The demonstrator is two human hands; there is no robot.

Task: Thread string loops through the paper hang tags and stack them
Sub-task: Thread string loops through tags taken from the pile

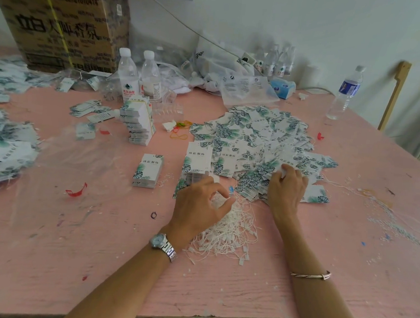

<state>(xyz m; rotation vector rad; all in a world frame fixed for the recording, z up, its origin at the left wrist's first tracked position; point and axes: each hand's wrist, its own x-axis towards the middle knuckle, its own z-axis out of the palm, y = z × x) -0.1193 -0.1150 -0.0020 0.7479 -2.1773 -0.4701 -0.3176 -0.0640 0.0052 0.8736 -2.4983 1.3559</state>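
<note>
Hang tags point(249, 134) are spread in a loose heap on the pink table point(75, 261), right of the middle. 1 small squared stack point(148, 171) is standing to the left of the heap. String loops point(226, 233) are piled in a white tangle just in front of the heap, between the 2 forearms.

The left grip point(198, 205) is held over the far part of the tangle, with thumb and forefinger brought together in a pinch. A strand seems to be caught between them, though this is not shown sharply. The right grip point(288, 188) is laid on the near edge of the heap, its fingers curled around the corner of a tag.

The tags are judged to be thin card: very light, stiff enough to be lifted by 1 edge, and easily slid over each other, so a neighbour may be dragged along. A tag is best taken at a free corner or short edge, with the punched end left uncovered; the hole itself cannot be made out here. The strings are judged to be limp and easily knotted. A single one is best pinched near its small white end piece and drawn out slowly.
</note>
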